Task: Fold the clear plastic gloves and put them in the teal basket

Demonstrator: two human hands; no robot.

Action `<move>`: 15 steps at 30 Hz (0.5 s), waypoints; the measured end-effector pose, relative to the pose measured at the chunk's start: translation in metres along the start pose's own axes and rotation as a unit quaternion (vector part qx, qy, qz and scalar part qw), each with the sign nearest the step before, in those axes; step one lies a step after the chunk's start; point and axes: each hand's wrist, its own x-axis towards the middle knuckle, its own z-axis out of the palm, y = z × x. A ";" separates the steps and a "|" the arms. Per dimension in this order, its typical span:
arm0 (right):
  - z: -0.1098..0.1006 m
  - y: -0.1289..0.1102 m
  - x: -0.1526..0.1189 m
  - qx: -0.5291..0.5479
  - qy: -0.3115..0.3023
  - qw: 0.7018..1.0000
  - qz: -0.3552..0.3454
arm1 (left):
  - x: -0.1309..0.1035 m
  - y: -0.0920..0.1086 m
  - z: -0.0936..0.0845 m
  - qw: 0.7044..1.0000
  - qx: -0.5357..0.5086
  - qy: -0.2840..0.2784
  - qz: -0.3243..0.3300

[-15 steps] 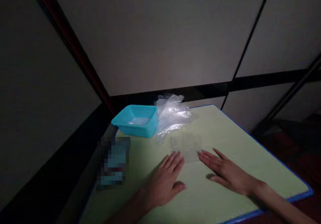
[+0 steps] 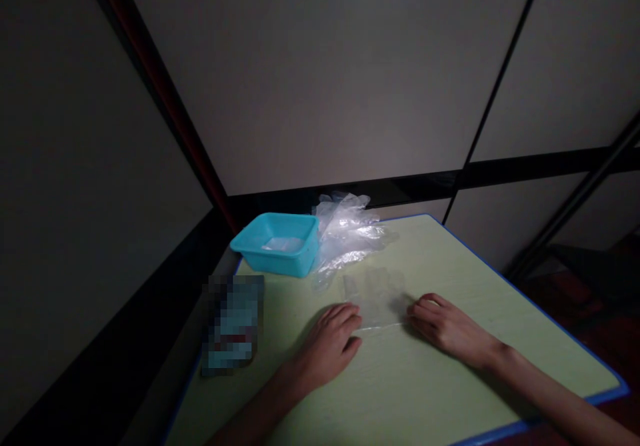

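Note:
A thin, clear plastic disposable glove lies flat on the pale green table, its near edge a straight line. At its left edge is my left hand, palm down, with fingers bent and fingertips on the glove's corner; the thumb stands apart. My right hand is at the right edge, its fingers curled in and closed by the glove's corner. Its thumb is hidden. Behind the glove a shiny pile of clear plastic gloves spreads beside a turquoise basket.
Some clear plastic lies inside the basket. A blurred-out flat item rests at the table's left edge. The table has a blue rim and stands against pale panels with dark strips.
My fingers, stretched flat before, are now bent at the glove's two near corners. The right hand has curled in most. The view has shifted slightly.

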 end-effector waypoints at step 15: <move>-0.015 -0.001 0.007 0.171 0.015 0.978 0.114 | 0.013 -0.007 0.013 0.997 -0.009 0.071 -0.019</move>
